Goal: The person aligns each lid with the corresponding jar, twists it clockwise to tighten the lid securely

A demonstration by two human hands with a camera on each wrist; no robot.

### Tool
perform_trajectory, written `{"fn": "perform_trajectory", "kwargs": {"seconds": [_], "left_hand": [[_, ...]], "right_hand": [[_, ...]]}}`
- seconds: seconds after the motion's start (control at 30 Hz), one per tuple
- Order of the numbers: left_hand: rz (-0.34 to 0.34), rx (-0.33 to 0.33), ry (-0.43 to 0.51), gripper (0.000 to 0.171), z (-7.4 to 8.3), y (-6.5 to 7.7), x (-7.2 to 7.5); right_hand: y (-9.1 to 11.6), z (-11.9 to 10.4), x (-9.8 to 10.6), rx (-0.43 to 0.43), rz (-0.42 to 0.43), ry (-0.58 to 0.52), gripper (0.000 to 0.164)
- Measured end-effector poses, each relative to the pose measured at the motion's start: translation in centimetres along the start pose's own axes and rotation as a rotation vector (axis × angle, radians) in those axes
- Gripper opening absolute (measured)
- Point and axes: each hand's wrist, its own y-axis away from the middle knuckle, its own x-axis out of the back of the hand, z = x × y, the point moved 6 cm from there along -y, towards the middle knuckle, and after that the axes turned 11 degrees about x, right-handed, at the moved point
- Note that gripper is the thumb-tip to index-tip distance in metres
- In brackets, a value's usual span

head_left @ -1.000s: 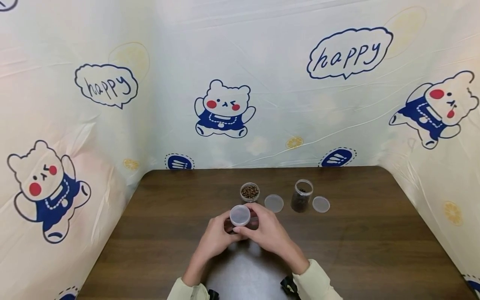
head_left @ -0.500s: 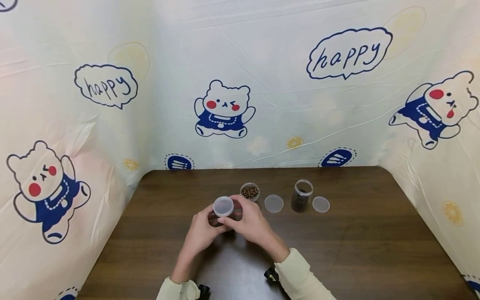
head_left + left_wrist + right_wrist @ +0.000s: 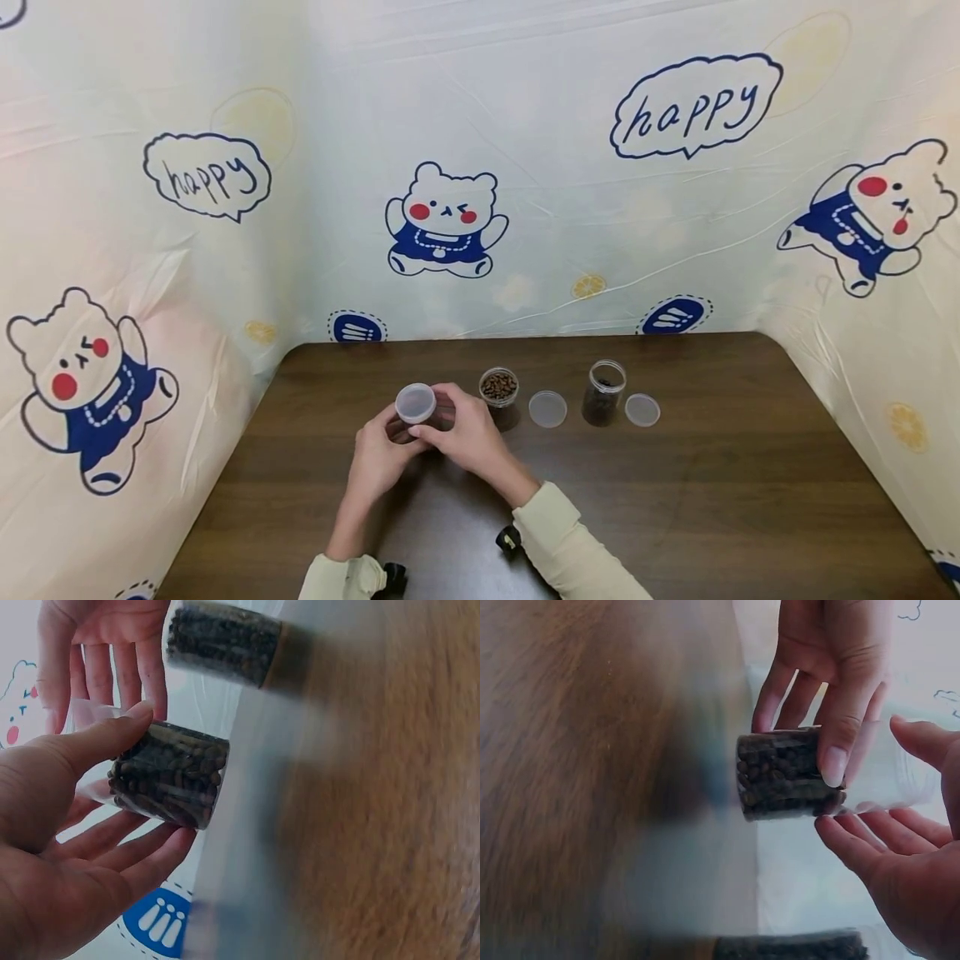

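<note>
A clear plastic jar (image 3: 169, 776) partly filled with dark brown beans stands upright between my two hands, with a translucent lid (image 3: 416, 403) on top. My left hand (image 3: 378, 457) grips the jar's bean-filled lower part, the thumb lying along its side in the left wrist view. Around the upper part and lid curl the thumb and fingers of my right hand (image 3: 471, 432). In the right wrist view the jar's base (image 3: 746, 776) seems at or near the tabletop; contact is unclear.
Right of my hands stands an open jar of brown beans (image 3: 499, 386), a loose lid (image 3: 547, 409) beside it. Farther right are another open jar with dark contents (image 3: 603, 400) and its neighbouring lid (image 3: 642, 410). A printed cloth (image 3: 525, 108) surrounds the wooden table (image 3: 712, 483).
Both hands have moved left and slightly away from me with the lidded jar. It now stands left of the open bean jar, whose side shows more fully. The other jars and loose lids stayed put.
</note>
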Motion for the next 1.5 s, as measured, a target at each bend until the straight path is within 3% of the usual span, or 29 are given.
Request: {"fn": "perform_trajectory", "kwargs": {"seconds": [0.4,0.77,1.03,1.5], "left_hand": [[0.060,0.019,0.033,0.061,-1.6,-1.9,1.0],[0.078,0.056,0.024,0.056,-2.0,-2.6,1.6],[0.104,0.063,0.010,0.057,-2.4,-2.9,1.5],[0.025,0.093,-0.030,0.065,-2.8,-3.3,1.6]], "right_hand": [[-2.0,2.1,-1.7,-0.050,0.010,-0.007,0.058],[-2.8,2.9,-2.6,-0.046,0.012,-0.060,0.060],[-3.0,3.2,-2.8,-0.043,0.026,-0.038,0.057],[-3.0,3.3,-3.0,-0.051,0.024,-0.020,0.056]]}}
